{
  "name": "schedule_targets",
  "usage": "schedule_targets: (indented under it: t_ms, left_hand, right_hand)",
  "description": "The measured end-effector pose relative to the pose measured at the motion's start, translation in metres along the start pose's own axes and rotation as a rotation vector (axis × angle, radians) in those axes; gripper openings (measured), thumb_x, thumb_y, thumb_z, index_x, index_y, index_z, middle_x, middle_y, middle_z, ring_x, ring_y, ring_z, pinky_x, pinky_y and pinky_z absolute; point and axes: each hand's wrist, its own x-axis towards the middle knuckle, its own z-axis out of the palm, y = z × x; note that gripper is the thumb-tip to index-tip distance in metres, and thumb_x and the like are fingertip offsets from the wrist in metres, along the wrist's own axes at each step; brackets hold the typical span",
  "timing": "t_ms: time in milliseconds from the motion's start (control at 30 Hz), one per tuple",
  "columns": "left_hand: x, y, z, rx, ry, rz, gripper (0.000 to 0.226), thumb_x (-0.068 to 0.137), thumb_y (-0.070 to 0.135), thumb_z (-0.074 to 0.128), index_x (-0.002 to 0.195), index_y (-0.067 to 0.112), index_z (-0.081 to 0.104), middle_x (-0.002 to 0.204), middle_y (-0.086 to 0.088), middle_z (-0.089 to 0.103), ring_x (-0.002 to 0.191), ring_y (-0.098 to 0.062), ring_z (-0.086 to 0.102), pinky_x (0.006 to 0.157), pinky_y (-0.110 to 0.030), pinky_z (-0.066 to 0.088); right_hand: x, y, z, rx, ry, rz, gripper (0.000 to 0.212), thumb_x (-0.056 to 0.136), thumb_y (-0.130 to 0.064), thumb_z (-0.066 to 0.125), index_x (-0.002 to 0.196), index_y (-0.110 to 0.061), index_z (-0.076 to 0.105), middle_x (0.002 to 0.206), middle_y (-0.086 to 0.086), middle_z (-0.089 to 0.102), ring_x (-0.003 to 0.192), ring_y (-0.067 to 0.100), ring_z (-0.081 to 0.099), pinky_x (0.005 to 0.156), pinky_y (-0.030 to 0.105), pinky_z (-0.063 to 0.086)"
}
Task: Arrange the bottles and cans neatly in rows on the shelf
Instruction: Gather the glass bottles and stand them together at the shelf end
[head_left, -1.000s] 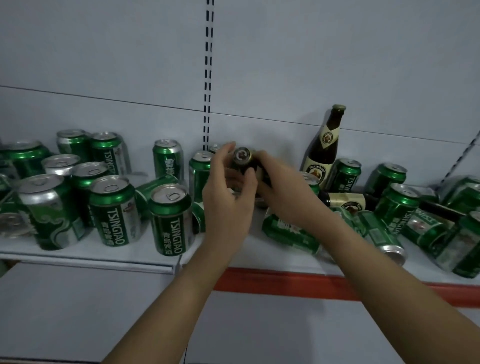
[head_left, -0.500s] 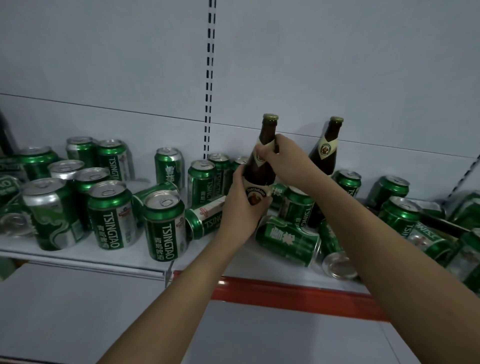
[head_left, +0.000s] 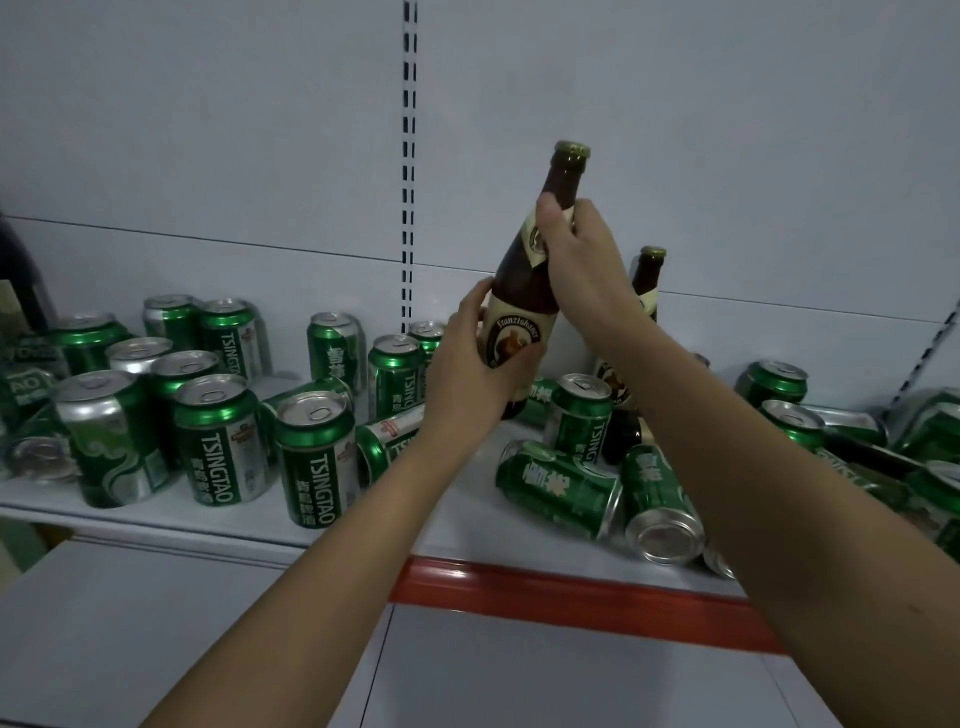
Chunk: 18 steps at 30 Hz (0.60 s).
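A brown bottle (head_left: 524, 291) was mid-placement, held tilted above the shelf (head_left: 467, 525); the right hand (head_left: 582, 260) clasped its neck, the left hand (head_left: 467, 374) its base. Next, standing it beside the upright bottle (head_left: 647, 280), clear of fallen cans (head_left: 558, 488).

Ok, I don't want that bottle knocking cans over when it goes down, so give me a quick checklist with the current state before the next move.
1. Both hands on the brown bottle: ok. The left hand wraps the label, the right hand holds the neck.
2. Bottle upright: not ok, it tilts right at the top.
3. Bottle base clear of the shelf: cannot tell, the left hand hides it.
4. Free spot to stand it: not ok yet. Two toppled green cans lie in front, and the upright can stands close on the right.
5. Second bottle steady against the back panel: cannot tell, the right forearm covers its lower part.
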Motion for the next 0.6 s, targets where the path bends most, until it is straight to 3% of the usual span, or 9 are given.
schedule_targets:
  t_ms: [67,167,433,600]
  left_hand:
    - [-0.002,0.015,-0.003,-0.055,-0.019,0.027,0.079,0.082,0.042,0.077,0.147,0.04,0.032,0.122,0.008,0.059,0.104,-0.007,0.065,0.084,-0.034,0.059]
    - [-0.011,0.032,-0.008,-0.09,-0.054,0.034,0.079,0.085,0.043,0.074,0.149,0.04,0.028,0.117,0.018,0.062,0.103,0.003,0.064,0.086,-0.027,0.057]
    - [-0.033,0.053,-0.049,-0.168,0.074,0.009,0.066,0.091,0.032,0.07,0.147,0.038,0.036,0.11,0.024,0.065,0.102,0.005,0.064,0.083,-0.019,0.055]
    - [-0.037,0.058,-0.103,-0.211,0.096,0.037,0.059,0.092,0.026,0.068,0.14,0.043,0.037,0.118,0.018,0.065,0.108,-0.001,0.064,0.086,-0.023,0.054]
  right_hand:
    - [0.0,-0.015,-0.005,0.072,0.023,-0.027,0.027,0.107,-0.041,0.037,0.095,-0.02,0.048,0.088,-0.004,0.052,0.078,0.007,0.054,0.068,0.023,0.045]
    - [-0.005,-0.029,-0.005,0.17,0.013,-0.033,0.028,0.107,-0.043,0.035,0.093,-0.023,0.049,0.09,-0.001,0.053,0.081,0.011,0.054,0.075,0.03,0.05]
    - [-0.022,-0.061,0.029,0.269,-0.129,0.002,0.031,0.104,-0.048,0.042,0.092,-0.02,0.051,0.087,-0.002,0.058,0.078,0.011,0.061,0.073,0.028,0.054]
    - [-0.033,-0.102,0.068,0.293,-0.243,-0.017,0.035,0.101,-0.053,0.044,0.102,-0.02,0.055,0.108,0.014,0.071,0.097,0.026,0.071,0.092,0.046,0.058]
